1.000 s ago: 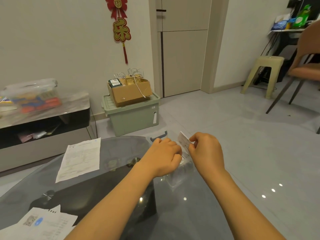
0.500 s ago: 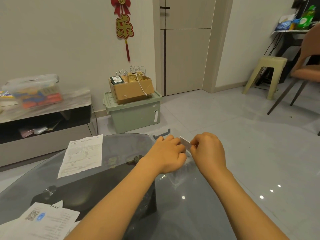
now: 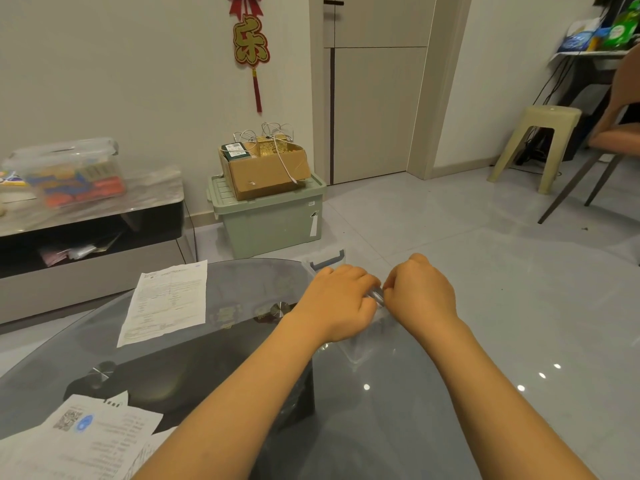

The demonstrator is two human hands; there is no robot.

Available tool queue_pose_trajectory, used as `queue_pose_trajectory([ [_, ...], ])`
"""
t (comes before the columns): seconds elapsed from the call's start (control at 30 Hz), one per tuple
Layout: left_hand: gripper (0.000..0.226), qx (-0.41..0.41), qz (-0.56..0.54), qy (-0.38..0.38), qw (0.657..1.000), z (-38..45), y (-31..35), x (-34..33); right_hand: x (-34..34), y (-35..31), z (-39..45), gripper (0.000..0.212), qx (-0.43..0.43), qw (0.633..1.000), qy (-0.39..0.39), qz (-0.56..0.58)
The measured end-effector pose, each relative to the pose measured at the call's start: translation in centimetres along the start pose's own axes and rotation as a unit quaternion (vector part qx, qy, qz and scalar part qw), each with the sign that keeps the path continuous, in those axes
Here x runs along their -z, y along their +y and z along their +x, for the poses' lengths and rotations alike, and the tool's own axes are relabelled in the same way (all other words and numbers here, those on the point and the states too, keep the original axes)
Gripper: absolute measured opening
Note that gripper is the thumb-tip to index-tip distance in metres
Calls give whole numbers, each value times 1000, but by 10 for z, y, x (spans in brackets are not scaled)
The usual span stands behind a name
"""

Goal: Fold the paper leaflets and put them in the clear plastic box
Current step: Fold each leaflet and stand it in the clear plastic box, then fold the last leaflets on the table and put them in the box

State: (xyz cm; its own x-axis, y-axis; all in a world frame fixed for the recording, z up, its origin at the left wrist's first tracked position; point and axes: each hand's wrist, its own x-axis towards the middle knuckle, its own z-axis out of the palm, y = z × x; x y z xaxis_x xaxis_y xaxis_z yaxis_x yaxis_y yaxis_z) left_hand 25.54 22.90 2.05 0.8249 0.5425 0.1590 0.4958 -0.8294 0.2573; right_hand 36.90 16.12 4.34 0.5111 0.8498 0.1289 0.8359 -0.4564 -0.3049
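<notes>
Since a second ago the folded leaflet (image 3: 378, 295), then standing clear between the hands as a white card, has sunk until only a blurred sliver shows between the knuckles. Left hand (image 3: 341, 301) and right hand (image 3: 420, 296) have closed in, nearly touching, both with fingers curled; they appear to pinch the leaflet, though the grip itself is hidden. Both sit over the clear plastic box (image 3: 360, 344) at the far right edge of the glass table (image 3: 398, 410); its blue handle (image 3: 327, 260) shows just beyond the left hand. One flat leaflet (image 3: 168, 301) lies near the far left edge, and more sheets (image 3: 86, 438) at the near left corner. Judgement: paper is light and limp and creases easily, so take sheets by an edge or corner. The box is probably light and may slide on glass, so steady its wall.
</notes>
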Motion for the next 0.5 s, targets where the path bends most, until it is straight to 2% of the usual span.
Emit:
queue_pose_trajectory([
  [0.1,62,-4,29,-13,999,0,0,1,0,9,2,16,2,994,6,106],
  [0.23,63,-3,52,-24,998,1,-1,4,4,23,1,24,-14,969,10,246],
  [0.37,63,2,46,-19,999,0,2,3,4,26,-1,24,-6,964,3,266],
  [0.5,61,17,0,37,999,-8,3,6,1,25,-3,22,15,969,21,244],
])
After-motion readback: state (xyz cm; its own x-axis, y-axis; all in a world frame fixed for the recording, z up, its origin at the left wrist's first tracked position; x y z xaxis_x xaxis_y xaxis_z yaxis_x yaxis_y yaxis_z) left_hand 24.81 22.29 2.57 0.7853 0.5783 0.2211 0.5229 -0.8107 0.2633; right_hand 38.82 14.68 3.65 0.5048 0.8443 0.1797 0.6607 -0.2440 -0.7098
